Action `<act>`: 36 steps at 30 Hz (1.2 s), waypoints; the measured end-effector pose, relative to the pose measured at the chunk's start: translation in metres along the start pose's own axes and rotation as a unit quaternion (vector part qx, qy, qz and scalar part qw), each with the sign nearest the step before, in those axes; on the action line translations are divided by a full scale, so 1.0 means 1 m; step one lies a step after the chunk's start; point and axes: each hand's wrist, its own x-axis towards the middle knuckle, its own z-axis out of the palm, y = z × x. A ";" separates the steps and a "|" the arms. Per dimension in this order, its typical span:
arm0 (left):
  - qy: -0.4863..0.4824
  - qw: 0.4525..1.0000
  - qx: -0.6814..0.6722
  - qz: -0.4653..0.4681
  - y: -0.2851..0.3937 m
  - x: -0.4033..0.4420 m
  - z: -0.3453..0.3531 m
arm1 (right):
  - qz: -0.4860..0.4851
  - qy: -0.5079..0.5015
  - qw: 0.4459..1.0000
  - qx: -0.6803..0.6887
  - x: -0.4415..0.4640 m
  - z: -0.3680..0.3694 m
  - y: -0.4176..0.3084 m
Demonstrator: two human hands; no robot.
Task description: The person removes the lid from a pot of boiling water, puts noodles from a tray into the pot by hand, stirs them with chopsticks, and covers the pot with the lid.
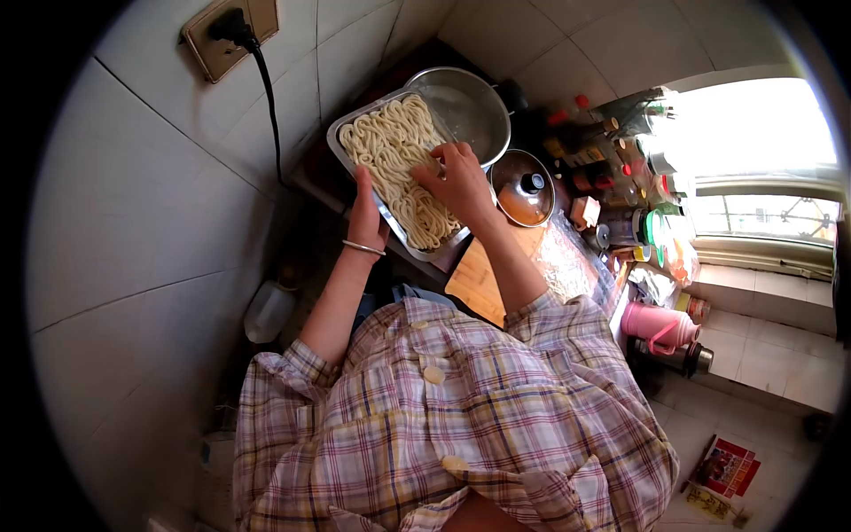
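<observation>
A rectangular metal tray [338,140] full of thick pale noodles [386,133] is tilted beside a round metal pot [465,111] that looks to hold cloudy liquid. My left hand [367,215], with a bangle at the wrist, supports the near left edge of the tray, its thumb side up along the rim. Over the noodles, my right hand [456,182] reaches in with curled fingers that touch them near the right side. Whether a strand is pinched there is too small to tell.
Right of the pot is a lidded pan [525,188]. A wooden board [483,279] and plastic wrap [567,257] lie nearer. Bottles [589,152] crowd the window side, with a pink thermos [660,325] further along. A black cord [269,106] hangs on the left wall.
</observation>
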 end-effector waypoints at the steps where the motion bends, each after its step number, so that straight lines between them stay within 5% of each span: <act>1: -0.003 1.000 0.005 0.006 0.000 -0.001 0.000 | -0.002 -0.002 1.000 0.000 0.001 0.003 0.000; 7: 0.012 1.000 0.004 0.023 -0.007 -0.001 -0.007 | -0.072 0.004 0.997 0.029 0.012 0.018 0.007; 13: 0.047 0.998 -0.006 0.048 -0.016 0.006 -0.017 | 0.029 0.039 0.882 0.469 0.061 -0.034 0.047; 17: 0.071 0.996 -0.004 0.055 -0.019 0.008 -0.020 | 0.022 0.088 0.882 0.463 0.104 -0.051 0.082; 20: 0.067 0.996 -0.005 0.054 -0.019 0.007 -0.020 | 0.028 0.142 0.979 0.143 0.127 -0.021 0.121; 27: 0.061 0.997 -0.017 0.044 -0.017 0.006 -0.018 | 0.126 0.013 0.988 0.083 0.142 0.025 0.153; 30: 0.062 0.996 -0.006 0.060 -0.014 0.003 -0.011 | 0.083 0.014 0.988 -0.131 0.138 0.007 0.148; 33: 0.069 0.996 -0.011 0.051 -0.014 0.002 -0.012 | -0.023 0.045 0.999 -0.009 0.104 -0.015 0.094; 36: 0.056 0.997 -0.020 0.039 -0.014 0.003 -0.014 | -0.068 -0.035 0.994 0.079 0.052 -0.016 0.023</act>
